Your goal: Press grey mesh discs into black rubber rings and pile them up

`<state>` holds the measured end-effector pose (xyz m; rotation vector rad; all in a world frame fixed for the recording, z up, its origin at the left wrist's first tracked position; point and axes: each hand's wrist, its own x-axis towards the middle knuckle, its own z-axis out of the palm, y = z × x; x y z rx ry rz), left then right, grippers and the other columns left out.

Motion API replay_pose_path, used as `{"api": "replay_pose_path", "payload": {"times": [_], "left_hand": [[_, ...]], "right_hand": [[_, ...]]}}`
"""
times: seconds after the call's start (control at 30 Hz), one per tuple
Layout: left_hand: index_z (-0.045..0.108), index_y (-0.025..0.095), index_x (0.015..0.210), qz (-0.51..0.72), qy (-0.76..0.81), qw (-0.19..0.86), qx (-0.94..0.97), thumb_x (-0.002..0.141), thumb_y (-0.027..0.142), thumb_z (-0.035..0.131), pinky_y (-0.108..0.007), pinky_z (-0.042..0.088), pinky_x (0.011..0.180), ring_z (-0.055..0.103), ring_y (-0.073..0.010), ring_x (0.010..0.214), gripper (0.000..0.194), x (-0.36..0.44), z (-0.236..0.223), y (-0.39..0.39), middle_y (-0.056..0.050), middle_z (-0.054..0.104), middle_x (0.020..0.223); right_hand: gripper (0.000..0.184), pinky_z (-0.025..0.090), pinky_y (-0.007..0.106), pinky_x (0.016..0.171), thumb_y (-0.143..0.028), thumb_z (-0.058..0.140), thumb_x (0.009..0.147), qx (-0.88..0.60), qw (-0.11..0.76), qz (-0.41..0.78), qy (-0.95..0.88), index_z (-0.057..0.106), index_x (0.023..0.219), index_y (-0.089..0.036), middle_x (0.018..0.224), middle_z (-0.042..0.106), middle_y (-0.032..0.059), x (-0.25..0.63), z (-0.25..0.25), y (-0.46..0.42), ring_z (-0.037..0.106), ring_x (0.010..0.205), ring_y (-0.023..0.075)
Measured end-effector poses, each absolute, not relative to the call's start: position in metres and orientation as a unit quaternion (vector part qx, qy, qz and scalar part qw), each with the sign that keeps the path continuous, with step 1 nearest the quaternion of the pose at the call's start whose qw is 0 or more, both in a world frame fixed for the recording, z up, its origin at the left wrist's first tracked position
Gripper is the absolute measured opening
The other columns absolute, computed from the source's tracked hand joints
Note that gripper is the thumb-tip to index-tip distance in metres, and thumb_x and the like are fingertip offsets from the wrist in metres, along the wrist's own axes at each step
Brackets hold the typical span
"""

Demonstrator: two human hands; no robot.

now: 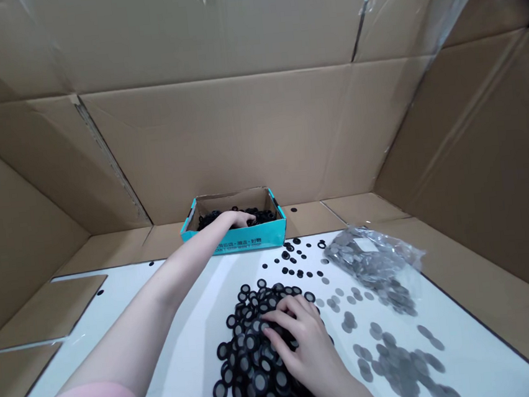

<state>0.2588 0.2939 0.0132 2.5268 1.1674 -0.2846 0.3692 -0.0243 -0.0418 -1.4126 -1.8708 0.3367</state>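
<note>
The left hand [236, 219] reaches into a blue box [234, 239] with black rings [215, 220] left in it; I cannot tell if it grips. The open right hand [301, 344] rests on a big pile of rings [247, 365] out on the bench [116, 306]

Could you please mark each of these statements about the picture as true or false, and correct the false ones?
1. The left hand reaches into a teal-sided cardboard box. True.
2. The right hand rests on the loose grey discs. False: it rests on a pile of black rings.
3. A clear plastic bag holds grey discs. True.
4. The box is empty. False: it holds black rings.
5. Loose grey discs lie to the right of the pile. True.
</note>
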Motion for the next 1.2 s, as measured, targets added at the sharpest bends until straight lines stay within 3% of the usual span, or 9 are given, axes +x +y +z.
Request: {"api": "replay_pose_path", "payload": {"times": [0.13, 0.37, 0.9, 1.07, 1.2], "left_hand": [[0.057, 0.016, 0.121, -0.114, 0.421, 0.156, 0.886, 0.094, 0.031, 0.057, -0.042, 0.054, 0.087, 0.061, -0.0222, 0.103, 0.031, 0.253, 0.018, 0.297, -0.010, 0.059, 0.122], [0.056, 0.015, 0.122, -0.020, 0.451, 0.142, 0.881, 0.094, 0.031, 0.057, -0.044, 0.053, 0.088, 0.061, -0.0232, 0.105, 0.033, 0.236, 0.042, 0.314, -0.010, 0.058, 0.123], [0.057, 0.013, 0.118, 0.179, 0.528, 0.254, 0.790, 0.094, 0.031, 0.057, -0.036, 0.056, 0.077, 0.064, -0.0184, 0.091, 0.030, 0.151, 0.082, 0.263, -0.009, 0.062, 0.111], [0.054, 0.021, 0.112, 0.221, 0.560, 0.251, 0.758, 0.081, 0.025, 0.063, -0.024, 0.050, 0.058, 0.063, -0.0140, 0.069, 0.032, 0.092, 0.082, 0.204, 0.001, 0.065, 0.086], [0.054, 0.021, 0.105, 0.224, 0.596, 0.220, 0.739, 0.071, 0.031, 0.062, -0.025, 0.050, 0.065, 0.064, -0.0169, 0.079, 0.036, 0.049, 0.066, 0.136, 0.000, 0.065, 0.090]], "right_hand": [[0.015, 0.042, 0.041, 0.076, -0.019, 0.059, 0.086, -0.555, 0.375, 0.133, -0.731, 0.070, 0.095, -0.026, 0.087, 0.060, 0.0051, 0.369, -0.041, -0.024, 0.054, 0.085, 0.0232], [0.015, 0.041, 0.040, 0.076, -0.019, 0.059, 0.086, -0.556, 0.370, 0.138, -0.731, 0.070, 0.095, -0.026, 0.088, 0.061, 0.0051, 0.370, -0.040, -0.026, 0.054, 0.087, 0.0232], [0.015, 0.041, 0.037, 0.076, -0.025, 0.057, 0.089, -0.551, 0.345, 0.086, -0.755, 0.072, 0.093, -0.024, 0.086, 0.062, 0.0049, 0.370, -0.038, -0.025, 0.055, 0.086, 0.0222], [0.017, 0.040, 0.038, 0.077, -0.027, 0.055, 0.090, -0.543, 0.340, 0.087, -0.763, 0.072, 0.094, -0.023, 0.087, 0.062, 0.0059, 0.372, -0.041, -0.025, 0.055, 0.088, 0.0233], [0.018, 0.039, 0.040, 0.079, -0.029, 0.055, 0.090, -0.539, 0.336, 0.086, -0.768, 0.072, 0.095, -0.023, 0.087, 0.062, 0.0060, 0.374, -0.044, -0.024, 0.055, 0.089, 0.0239]]}}
